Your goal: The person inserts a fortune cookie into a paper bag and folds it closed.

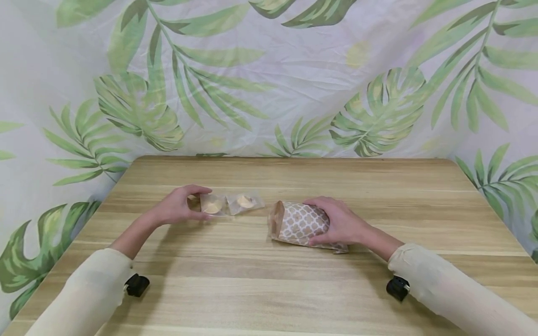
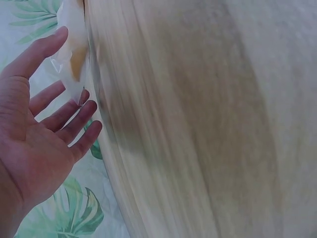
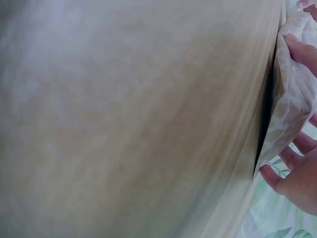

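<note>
Two clear wrappers, each around a round pale cookie-like piece, lie end to end on the table: the left packet (image 1: 213,205) and the right packet (image 1: 246,201). My left hand (image 1: 181,205) is at the left packet's outer end, thumb and fingers spread on either side of it. In the left wrist view the left hand (image 2: 44,119) has loosely extended fingers beside the clear wrapper (image 2: 74,54). My right hand (image 1: 338,221) grips a brown-and-white patterned paper bag (image 1: 300,224) lying on its side, mouth facing left. The right wrist view shows the bag (image 3: 292,99) between thumb and fingers.
The wood-grain table (image 1: 269,289) has rounded far corners. A leaf-print cloth (image 1: 302,93) hangs behind it and at the sides. A black device sits at each sleeve cuff, one on the left (image 1: 138,285) and one on the right (image 1: 397,288).
</note>
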The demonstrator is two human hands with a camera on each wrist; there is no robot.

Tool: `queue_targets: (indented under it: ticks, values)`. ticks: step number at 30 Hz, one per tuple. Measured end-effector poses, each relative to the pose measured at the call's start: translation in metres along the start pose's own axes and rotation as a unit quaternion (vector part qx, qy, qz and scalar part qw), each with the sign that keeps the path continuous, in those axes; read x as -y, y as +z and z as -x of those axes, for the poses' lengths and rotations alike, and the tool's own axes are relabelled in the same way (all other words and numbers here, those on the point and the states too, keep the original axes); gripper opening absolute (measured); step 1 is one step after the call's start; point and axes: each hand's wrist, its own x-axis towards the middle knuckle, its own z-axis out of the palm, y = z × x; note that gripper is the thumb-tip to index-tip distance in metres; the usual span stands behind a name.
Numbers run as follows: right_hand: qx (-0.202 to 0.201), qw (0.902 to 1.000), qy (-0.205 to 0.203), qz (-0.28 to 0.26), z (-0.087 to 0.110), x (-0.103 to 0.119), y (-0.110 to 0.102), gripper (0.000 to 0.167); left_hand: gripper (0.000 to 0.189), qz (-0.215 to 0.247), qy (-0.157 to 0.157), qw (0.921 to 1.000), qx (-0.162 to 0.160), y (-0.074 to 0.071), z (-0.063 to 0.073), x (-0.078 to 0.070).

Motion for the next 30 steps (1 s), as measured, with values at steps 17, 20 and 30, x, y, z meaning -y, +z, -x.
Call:
queue_targets:
  ticks: [17,20,30]
  values:
    - [-0.006,1.0000,-0.007,0.001,0.000,-0.001,0.000,0.092,0.066,0.004,0.025,0.9993,-0.028,-0.007,-0.002,-0.006]
    - [-0.006,1.0000,-0.007,0.001,0.000,-0.001,-0.001,0.092,0.067,0.003,0.026,0.9992,-0.032,-0.007,-0.003,-0.012]
    - [-0.007,0.9999,-0.007,-0.012,-0.001,0.000,-0.001,0.098,0.063,-0.007,0.067,0.9975,-0.022,0.000,-0.010,-0.034]
